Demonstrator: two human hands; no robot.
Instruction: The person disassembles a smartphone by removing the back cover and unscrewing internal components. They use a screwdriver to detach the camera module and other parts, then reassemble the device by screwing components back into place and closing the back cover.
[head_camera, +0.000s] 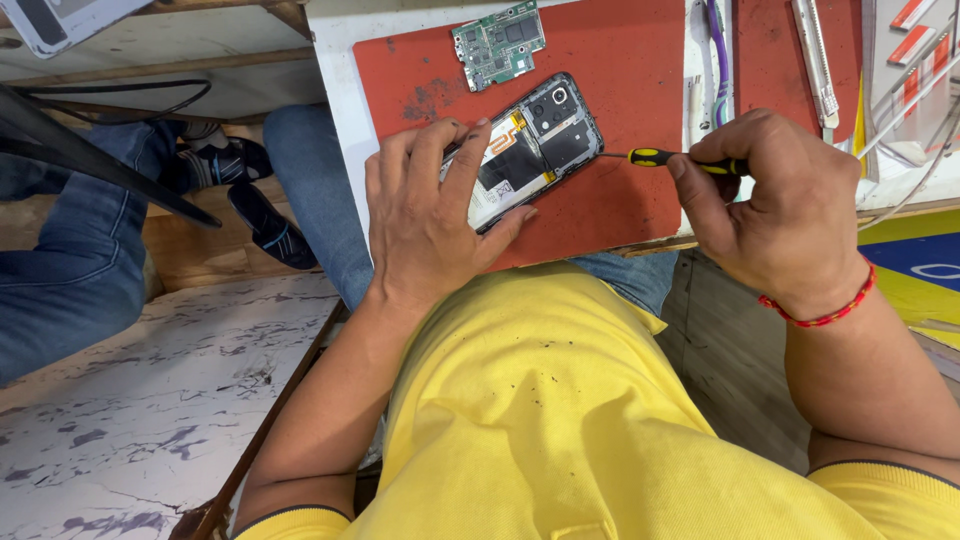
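Near the red rubber work mat's (620, 60) front edge, the left hand (425, 215) clamps the opened black smartphone (530, 150), lying diagonally, while the right hand (775, 205) grips a yellow-and-black screwdriver (665, 158) pointed at its right side.

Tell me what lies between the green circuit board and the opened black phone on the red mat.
Nothing: in the head view, only bare red mat separates the green circuit board from the opened black phone.
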